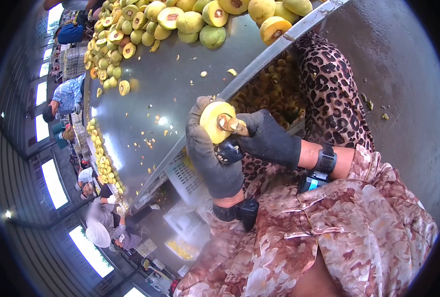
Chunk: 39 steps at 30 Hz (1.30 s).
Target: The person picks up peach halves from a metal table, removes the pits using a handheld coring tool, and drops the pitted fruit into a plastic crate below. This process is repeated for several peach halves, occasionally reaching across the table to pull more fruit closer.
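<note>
My left hand (207, 148), in a grey glove, is wrapped round a halved yellow peach (211, 119), its cut face turned to my right hand. My right hand (269, 137), in a dark glove, is closed at the fruit's centre. A short brown piece (238, 126) sticks out from its fingers into the pit hollow; I cannot tell whether it is a tool or part of the pit. Wet fruit bits cling to the black glove tip below it. Both hands are over the near edge of the metal table (180, 74).
Cut peaches (190, 22) are heaped at the table's top, with another row (103, 158) along its far side. Below the metal edge lie more fruit pieces (274, 81). White plastic crates (185, 180) stand near my lap. Other people (66, 94) work across the table.
</note>
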Each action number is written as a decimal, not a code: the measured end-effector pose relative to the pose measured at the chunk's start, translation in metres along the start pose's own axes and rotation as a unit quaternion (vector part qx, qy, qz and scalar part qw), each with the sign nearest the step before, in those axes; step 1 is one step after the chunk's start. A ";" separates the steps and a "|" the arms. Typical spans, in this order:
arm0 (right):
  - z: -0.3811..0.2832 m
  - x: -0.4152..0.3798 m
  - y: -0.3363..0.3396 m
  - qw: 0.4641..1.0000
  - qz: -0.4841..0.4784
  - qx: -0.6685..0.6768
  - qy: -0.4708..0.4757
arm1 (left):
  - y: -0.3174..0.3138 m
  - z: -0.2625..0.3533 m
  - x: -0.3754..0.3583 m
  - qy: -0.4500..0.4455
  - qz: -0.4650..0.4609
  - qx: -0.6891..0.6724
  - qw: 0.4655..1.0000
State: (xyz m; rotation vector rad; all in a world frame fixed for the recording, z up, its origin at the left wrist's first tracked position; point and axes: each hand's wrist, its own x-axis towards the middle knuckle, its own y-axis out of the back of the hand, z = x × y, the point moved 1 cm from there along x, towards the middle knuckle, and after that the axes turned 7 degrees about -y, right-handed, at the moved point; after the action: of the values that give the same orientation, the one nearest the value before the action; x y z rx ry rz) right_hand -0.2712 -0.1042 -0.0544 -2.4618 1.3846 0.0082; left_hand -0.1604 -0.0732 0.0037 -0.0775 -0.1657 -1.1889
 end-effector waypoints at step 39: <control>0.056 -0.017 0.045 0.942 -0.332 -0.013 -0.046 | -0.017 -0.001 -0.006 -0.042 -0.058 0.041 0.997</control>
State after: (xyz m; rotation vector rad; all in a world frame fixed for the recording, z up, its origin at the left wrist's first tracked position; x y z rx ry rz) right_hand -0.3091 -0.0965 -0.1168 -2.7809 0.4654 -0.0119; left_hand -0.1779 -0.0741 0.0007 -0.0467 -0.2967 -1.2931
